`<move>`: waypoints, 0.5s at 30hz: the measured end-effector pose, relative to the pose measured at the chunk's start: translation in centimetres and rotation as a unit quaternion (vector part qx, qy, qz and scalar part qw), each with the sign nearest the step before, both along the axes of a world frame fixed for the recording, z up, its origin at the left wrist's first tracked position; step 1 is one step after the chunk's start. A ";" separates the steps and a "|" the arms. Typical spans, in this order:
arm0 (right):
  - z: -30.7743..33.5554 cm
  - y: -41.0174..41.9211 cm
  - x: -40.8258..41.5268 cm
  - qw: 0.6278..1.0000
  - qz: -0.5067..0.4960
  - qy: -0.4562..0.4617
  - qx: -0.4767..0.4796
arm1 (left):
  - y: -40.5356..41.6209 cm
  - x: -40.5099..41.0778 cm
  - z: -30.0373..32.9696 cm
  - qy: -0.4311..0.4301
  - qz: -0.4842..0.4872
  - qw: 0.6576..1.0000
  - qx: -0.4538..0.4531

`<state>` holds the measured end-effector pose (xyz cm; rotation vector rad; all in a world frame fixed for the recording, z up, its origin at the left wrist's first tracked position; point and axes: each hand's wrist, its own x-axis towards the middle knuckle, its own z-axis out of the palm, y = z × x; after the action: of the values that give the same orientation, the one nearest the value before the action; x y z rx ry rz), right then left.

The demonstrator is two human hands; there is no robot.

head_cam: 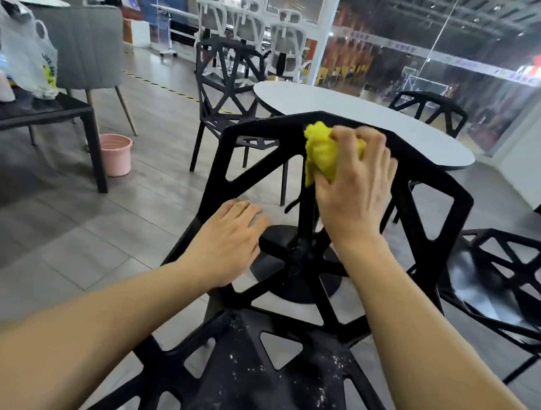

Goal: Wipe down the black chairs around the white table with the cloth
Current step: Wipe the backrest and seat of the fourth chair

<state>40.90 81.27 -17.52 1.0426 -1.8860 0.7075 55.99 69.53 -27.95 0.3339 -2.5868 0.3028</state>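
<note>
Around the white desk (347, 114) stand several black chairs, and the nearest chair (285, 348) fills most of my view, its backrest facing the desk edge. I judge the step in hand to be wiping the top rail of this backrest: my right hand (352, 191) has its grip closed round the yellow cloth (321, 151), fingers curled over the bunched fabric and pressing it against the rail near its middle. My left hand (229, 243) rests flat on the backrest's left side strut, fingers relaxed and holding nothing, apparently steadying the frame. Two more chairs wait, a far chair (228, 91) left of the desk and a side chair (505, 282) at my right, with another behind the desk. Smallest of all, pale specks (284, 373) dot the near seat, so I'd next carry the cloth along the rail, down the struts, then over that seat.
</note>
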 end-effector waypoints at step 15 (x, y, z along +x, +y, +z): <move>-13.7 2.9 -2.9 0.977 0.013 0.149 0.155 | -1.3 -2.4 -3.6 0.034 0.017 0.999 0.023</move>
<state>37.98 84.21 -31.22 1.2919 -1.7538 0.2534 53.60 68.19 -31.52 0.3975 -2.5273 0.2401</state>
